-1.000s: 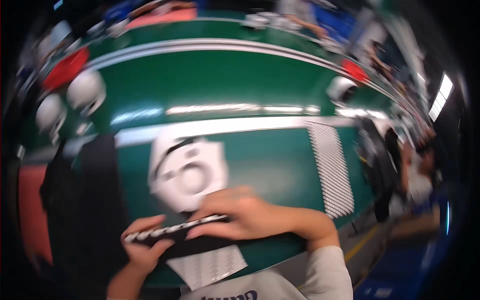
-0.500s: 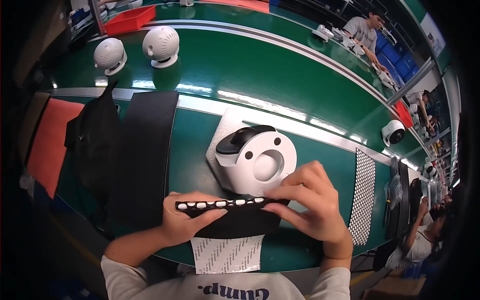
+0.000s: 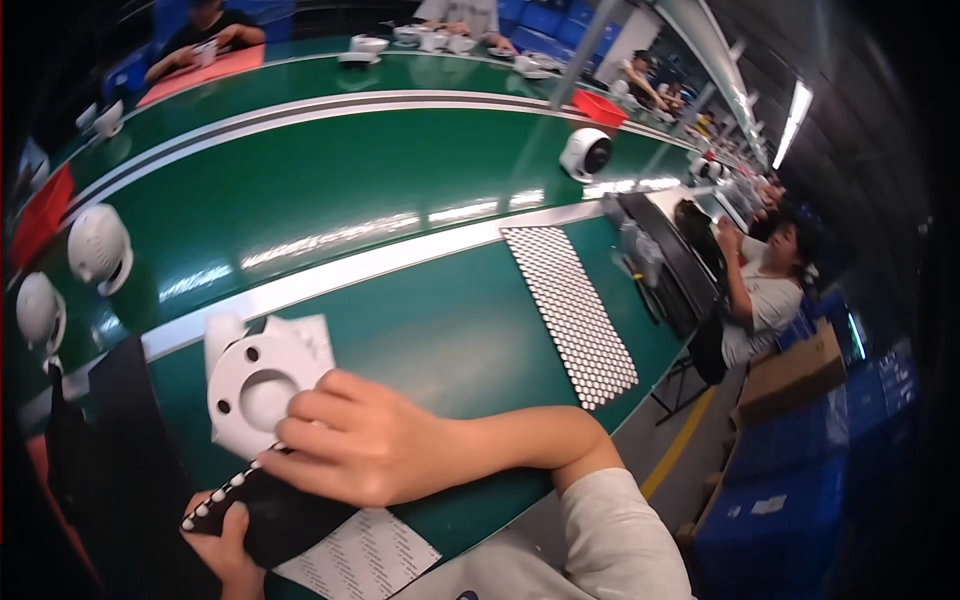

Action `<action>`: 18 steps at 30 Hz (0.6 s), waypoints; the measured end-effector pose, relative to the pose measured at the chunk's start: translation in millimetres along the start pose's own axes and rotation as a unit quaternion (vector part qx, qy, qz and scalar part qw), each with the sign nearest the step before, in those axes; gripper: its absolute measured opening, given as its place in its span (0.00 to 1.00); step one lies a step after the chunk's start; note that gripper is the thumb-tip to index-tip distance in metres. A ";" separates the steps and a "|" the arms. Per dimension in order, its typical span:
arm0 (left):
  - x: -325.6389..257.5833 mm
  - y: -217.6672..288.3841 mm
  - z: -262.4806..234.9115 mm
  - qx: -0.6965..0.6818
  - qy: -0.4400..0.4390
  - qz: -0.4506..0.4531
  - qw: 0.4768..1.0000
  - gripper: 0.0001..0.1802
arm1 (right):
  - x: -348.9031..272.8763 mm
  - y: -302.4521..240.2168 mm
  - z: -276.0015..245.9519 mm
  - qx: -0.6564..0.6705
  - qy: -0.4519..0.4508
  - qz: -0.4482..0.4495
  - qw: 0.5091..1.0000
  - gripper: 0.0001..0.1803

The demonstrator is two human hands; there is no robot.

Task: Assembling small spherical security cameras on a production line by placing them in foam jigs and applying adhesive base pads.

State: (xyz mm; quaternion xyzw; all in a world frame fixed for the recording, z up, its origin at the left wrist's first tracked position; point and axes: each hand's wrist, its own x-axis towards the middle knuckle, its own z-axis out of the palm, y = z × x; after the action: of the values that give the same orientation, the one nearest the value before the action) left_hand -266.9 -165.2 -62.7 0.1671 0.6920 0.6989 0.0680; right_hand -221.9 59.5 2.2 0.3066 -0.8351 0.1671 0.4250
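Since half a second ago our view has swung right, so the white camera housing [image 3: 262, 385] now sits at the lower left of the green desk [image 3: 420, 330], and our right hand [image 3: 365, 450] has slid onto it, fingers curled with the tips pressing its round face and the edge of the black strip of white dots [image 3: 240, 490]. Our left hand [image 3: 225, 550] sits at the bottom edge, its grip clenched on the strip's lower end, just above a white sheet [image 3: 360, 555]. Farther right lies a long dotted mat [image 3: 570, 310].
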 end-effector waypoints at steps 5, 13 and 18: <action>7.3 -11.7 1.5 -0.038 -0.004 -0.014 0.999 0.13 | -4.9 -0.9 -0.5 -0.022 -0.015 0.024 0.999 0.16; 2.6 3.8 -3.2 -0.086 -0.025 -0.042 0.995 0.16 | 1.3 1.3 4.2 0.018 0.035 -0.078 0.996 0.11; 2.7 0.1 13.1 -0.134 -0.014 -0.075 0.988 0.17 | -8.2 8.6 2.6 0.030 0.024 -0.080 0.996 0.11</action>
State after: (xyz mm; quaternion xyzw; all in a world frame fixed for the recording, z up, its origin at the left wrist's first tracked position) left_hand -265.1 -151.9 -62.4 0.1144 0.6014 0.7760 0.1518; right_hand -225.5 67.6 -6.1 0.3805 -0.7921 0.1650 0.4478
